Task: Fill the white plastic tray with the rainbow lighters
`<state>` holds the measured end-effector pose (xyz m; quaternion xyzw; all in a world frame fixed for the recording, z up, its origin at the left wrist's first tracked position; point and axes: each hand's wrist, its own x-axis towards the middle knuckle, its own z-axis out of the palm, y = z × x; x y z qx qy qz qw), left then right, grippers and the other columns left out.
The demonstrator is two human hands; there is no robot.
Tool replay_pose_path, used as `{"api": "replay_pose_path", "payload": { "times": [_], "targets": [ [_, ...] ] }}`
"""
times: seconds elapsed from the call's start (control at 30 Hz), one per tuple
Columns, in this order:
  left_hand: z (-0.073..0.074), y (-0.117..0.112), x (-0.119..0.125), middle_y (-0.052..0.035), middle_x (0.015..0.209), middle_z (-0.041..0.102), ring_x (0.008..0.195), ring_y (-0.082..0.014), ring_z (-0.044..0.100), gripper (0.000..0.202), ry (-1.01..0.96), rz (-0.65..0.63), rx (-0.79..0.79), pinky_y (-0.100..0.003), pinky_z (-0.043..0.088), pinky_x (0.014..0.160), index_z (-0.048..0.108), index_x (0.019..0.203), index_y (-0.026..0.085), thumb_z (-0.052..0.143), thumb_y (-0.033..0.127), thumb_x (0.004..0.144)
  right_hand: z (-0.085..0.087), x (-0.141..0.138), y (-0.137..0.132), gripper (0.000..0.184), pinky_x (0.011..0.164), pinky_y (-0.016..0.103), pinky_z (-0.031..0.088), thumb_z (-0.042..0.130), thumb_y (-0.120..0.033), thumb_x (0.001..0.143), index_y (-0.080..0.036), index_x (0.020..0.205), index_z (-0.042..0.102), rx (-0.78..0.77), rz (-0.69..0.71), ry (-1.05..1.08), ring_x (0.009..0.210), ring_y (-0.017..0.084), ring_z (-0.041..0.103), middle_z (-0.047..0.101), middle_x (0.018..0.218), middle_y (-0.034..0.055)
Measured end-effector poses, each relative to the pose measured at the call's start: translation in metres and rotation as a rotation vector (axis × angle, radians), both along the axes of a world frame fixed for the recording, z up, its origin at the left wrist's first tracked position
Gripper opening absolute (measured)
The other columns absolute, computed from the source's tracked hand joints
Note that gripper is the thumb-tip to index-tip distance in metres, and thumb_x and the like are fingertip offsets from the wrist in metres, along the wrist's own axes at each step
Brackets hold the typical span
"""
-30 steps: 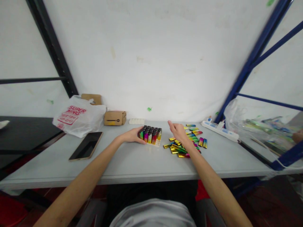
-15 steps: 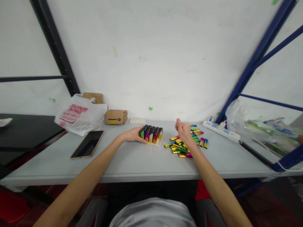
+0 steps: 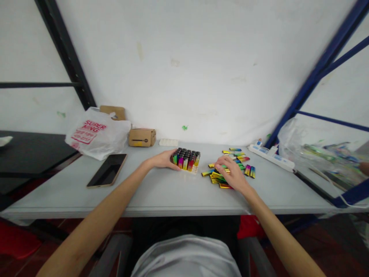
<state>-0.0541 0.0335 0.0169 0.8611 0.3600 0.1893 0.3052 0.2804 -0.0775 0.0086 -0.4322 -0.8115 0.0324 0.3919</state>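
Observation:
My left hand (image 3: 165, 159) is wrapped round the left side of a pale tray (image 3: 193, 169) on the table. Packed upright in the tray are several shiny multicoloured lighters (image 3: 185, 162) with black tops; the tray's front right corner shows bare slots. To the right lies a loose heap of metallic lighter casings (image 3: 216, 178), yellow, green, blue and pink. Over this heap is my right hand (image 3: 230, 172), its fingers bent and apart, touching the upper pieces. It partly covers them, and no piece is lifted.
A phone (image 3: 107, 170) lies at the left, before a white plastic bag (image 3: 98, 132). Along the wall are a small cardboard box (image 3: 142, 137) and another pale tray (image 3: 168, 142). A power strip (image 3: 271, 157) is at the right, near a blue metal frame (image 3: 305, 84).
My right hand has come down from a raised fist onto the heap, and its fingers have opened. My left hand keeps its hold on the tray. The whole view has shifted slightly.

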Motion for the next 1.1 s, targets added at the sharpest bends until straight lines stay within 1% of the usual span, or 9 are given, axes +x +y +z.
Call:
{"api": "replay_pose_path", "payload": {
  "times": [0.1, 0.2, 0.4, 0.6, 0.7, 0.83, 0.9, 1.0, 1.1],
  "targets": [
    [0.001, -0.001, 0.000, -0.0072, 0.134, 0.062, 0.119, -0.0295, 0.059, 0.090, -0.001, 0.005, 0.005, -0.037, 0.046, 0.103, 0.051, 0.133, 0.018, 0.085, 0.055, 0.058, -0.008, 0.017, -0.014, 0.028, 0.100, 0.043, 0.044, 0.058, -0.044, 0.095, -0.022, 0.112, 0.065, -0.026, -0.068, -0.146, 0.112, 0.027, 0.057, 0.060, 0.115, 0.0112],
    [0.000, 0.000, -0.001, -0.0069, 0.132, 0.063, 0.118, -0.0285, 0.060, 0.088, -0.014, -0.013, -0.001, -0.037, 0.047, 0.102, 0.051, 0.131, 0.018, 0.085, 0.054, 0.059, -0.017, 0.031, -0.022, 0.028, 0.102, 0.047, 0.044, 0.064, -0.041, 0.090, -0.024, 0.113, 0.064, -0.033, -0.118, -0.262, 0.115, 0.030, 0.056, 0.058, 0.123, 0.0120],
    [-0.003, 0.001, -0.002, -0.0056, 0.129, 0.065, 0.115, -0.0285, 0.061, 0.086, -0.027, -0.018, 0.015, -0.036, 0.049, 0.099, 0.052, 0.131, 0.019, 0.083, 0.055, 0.060, -0.031, 0.031, -0.015, 0.021, 0.090, 0.043, 0.050, 0.055, -0.038, 0.096, -0.021, 0.104, 0.064, -0.013, -0.188, -0.168, 0.099, 0.028, 0.064, 0.068, 0.106, 0.0109],
    [-0.001, 0.000, -0.002, -0.0068, 0.130, 0.064, 0.115, -0.0288, 0.060, 0.088, 0.000, 0.004, 0.005, -0.036, 0.048, 0.099, 0.051, 0.131, 0.018, 0.084, 0.056, 0.059, -0.008, 0.017, 0.010, 0.035, 0.073, 0.034, 0.050, 0.057, -0.050, 0.093, -0.020, 0.106, 0.068, -0.008, -0.232, 0.033, 0.073, 0.022, 0.064, 0.070, 0.084, 0.0070],
    [-0.001, -0.001, -0.001, -0.0073, 0.132, 0.063, 0.116, -0.0300, 0.060, 0.091, 0.006, 0.022, 0.009, -0.038, 0.047, 0.100, 0.051, 0.133, 0.018, 0.084, 0.057, 0.058, 0.008, 0.013, 0.034, 0.041, 0.072, 0.033, 0.051, 0.059, -0.056, 0.089, -0.018, 0.099, 0.072, 0.048, -0.249, 0.244, 0.075, 0.020, 0.061, 0.068, 0.085, 0.0078],
    [-0.003, 0.001, -0.002, -0.0076, 0.130, 0.064, 0.116, -0.0314, 0.060, 0.091, -0.010, 0.020, 0.007, -0.040, 0.048, 0.100, 0.052, 0.133, 0.018, 0.085, 0.056, 0.057, 0.019, 0.004, 0.073, 0.050, 0.068, 0.030, 0.053, 0.053, -0.066, 0.087, -0.019, 0.095, 0.067, -0.072, -0.159, 0.677, 0.081, 0.019, 0.060, 0.068, 0.098, 0.0087],
    [-0.005, 0.002, -0.002, -0.0077, 0.130, 0.064, 0.116, -0.0316, 0.060, 0.091, -0.020, 0.011, 0.016, -0.041, 0.048, 0.100, 0.052, 0.134, 0.018, 0.085, 0.056, 0.058, 0.017, -0.005, 0.088, 0.049, 0.065, 0.029, 0.053, 0.050, -0.068, 0.087, -0.021, 0.097, 0.060, -0.193, -0.034, 0.829, 0.076, 0.017, 0.061, 0.067, 0.091, 0.0059],
    [-0.005, 0.003, -0.003, -0.0084, 0.134, 0.063, 0.119, -0.0313, 0.059, 0.094, -0.014, 0.024, 0.015, -0.041, 0.045, 0.104, 0.051, 0.136, 0.018, 0.085, 0.055, 0.057, 0.008, -0.021, 0.096, 0.047, 0.057, 0.025, 0.048, 0.048, -0.068, 0.089, -0.024, 0.104, 0.052, -0.314, 0.133, 0.834, 0.057, 0.013, 0.055, 0.056, 0.066, -0.0032],
    [-0.004, 0.002, -0.002, -0.0090, 0.133, 0.063, 0.119, -0.0313, 0.059, 0.093, 0.006, 0.041, 0.007, -0.040, 0.045, 0.104, 0.051, 0.135, 0.017, 0.085, 0.055, 0.057, -0.002, -0.033, 0.090, 0.046, 0.048, 0.023, 0.037, 0.041, -0.067, 0.092, -0.024, 0.102, 0.053, -0.306, 0.080, 0.686, 0.046, 0.012, 0.040, 0.039, 0.055, -0.0082]
  ]
}}
